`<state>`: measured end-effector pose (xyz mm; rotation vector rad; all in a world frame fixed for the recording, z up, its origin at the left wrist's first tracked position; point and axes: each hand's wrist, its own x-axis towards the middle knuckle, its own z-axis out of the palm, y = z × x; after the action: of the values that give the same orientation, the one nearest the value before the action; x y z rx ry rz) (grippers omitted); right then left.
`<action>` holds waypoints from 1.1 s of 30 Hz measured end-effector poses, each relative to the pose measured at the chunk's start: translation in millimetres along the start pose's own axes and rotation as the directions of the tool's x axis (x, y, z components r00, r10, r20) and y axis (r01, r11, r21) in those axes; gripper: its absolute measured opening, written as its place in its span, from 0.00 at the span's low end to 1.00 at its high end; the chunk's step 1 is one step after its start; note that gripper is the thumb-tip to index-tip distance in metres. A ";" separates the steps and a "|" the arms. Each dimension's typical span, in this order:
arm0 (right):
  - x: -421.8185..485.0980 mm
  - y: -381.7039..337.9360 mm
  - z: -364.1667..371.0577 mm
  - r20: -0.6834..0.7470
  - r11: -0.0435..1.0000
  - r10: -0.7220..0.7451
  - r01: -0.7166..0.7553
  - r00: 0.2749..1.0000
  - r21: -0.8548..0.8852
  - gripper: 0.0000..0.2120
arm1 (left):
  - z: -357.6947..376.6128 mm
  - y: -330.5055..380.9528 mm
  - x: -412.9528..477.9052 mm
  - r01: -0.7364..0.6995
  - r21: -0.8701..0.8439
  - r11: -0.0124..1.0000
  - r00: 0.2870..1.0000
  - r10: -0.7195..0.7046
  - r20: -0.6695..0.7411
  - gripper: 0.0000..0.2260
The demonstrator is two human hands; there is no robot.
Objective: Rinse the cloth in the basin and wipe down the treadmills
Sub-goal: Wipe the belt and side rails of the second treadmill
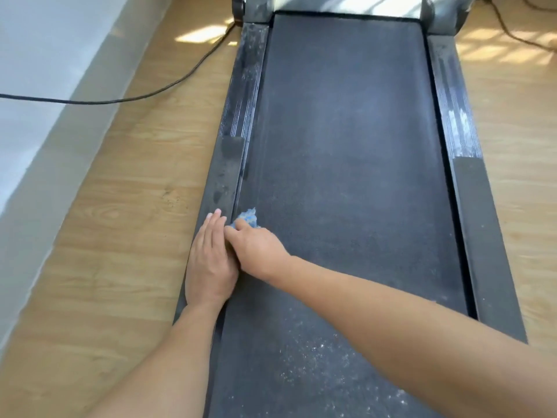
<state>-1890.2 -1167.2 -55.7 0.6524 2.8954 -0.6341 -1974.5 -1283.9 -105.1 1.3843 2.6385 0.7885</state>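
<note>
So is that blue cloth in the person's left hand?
No, the right hand grips the blue cloth on the treadmill belt, while the left hand rests flat and empty on the side rail.

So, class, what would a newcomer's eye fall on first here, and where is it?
The right hand grips a blue cloth at the left edge of the treadmill belt, while the left hand rests flat on the left side rail beside it. Next, white specks litter the belt's near end, and whitish smears mark the right side rail.
</note>
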 end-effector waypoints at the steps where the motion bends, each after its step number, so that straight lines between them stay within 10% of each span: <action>1: 4.3 -6.0 5.2 -0.006 1.000 -0.008 0.008 1.000 0.000 0.12 | 0.0 -2.4 -0.8 -0.009 -0.007 1.000 1.000 0.009 -0.013 0.22; 8: -82.4 25.8 0.5 0.148 0.987 -0.154 0.159 0.977 -0.024 0.15 | -3.2 1.9 8.4 0.075 -0.015 0.997 0.997 -0.075 0.012 0.23; 13: -175.5 71.2 -26.0 0.170 0.949 0.120 -0.164 0.978 0.269 0.02 | -45.8 37.4 35.8 0.174 0.059 0.983 0.914 -0.183 0.363 0.28; 19: -147.0 63.0 -99.4 0.079 0.317 0.402 -0.220 0.912 0.923 0.06 | -104.2 44.4 72.7 -0.232 0.128 0.964 0.866 0.145 0.479 0.23; 21: -142.9 52.6 -117.9 0.111 0.051 0.306 -0.133 0.946 0.990 0.06 | -118.5 66.8 60.7 -0.025 -0.193 0.981 0.876 0.115 0.469 0.20; 24: -154.5 37.5 -128.9 0.144 -0.164 0.218 -0.109 0.965 0.980 0.02 | -130.0 109.9 32.8 0.375 -0.665 0.645 0.858 0.029 0.512 0.23; 27: -171.3 31.6 -116.8 0.182 -0.193 0.175 -0.148 0.968 0.970 0.02 | -127.7 134.0 15.8 0.579 -0.696 0.425 0.752 0.052 0.657 0.24; 33: -185.5 34.9 -103.1 0.205 -0.028 0.181 -0.204 0.962 0.979 0.10 | -118.9 135.6 10.9 0.456 -0.631 0.628 0.753 0.106 0.650 0.08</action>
<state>-1709.1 -1166.9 60.2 1.0475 1.6112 -2.6782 -1912.2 -1261.1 63.0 0.8600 1.5456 1.0007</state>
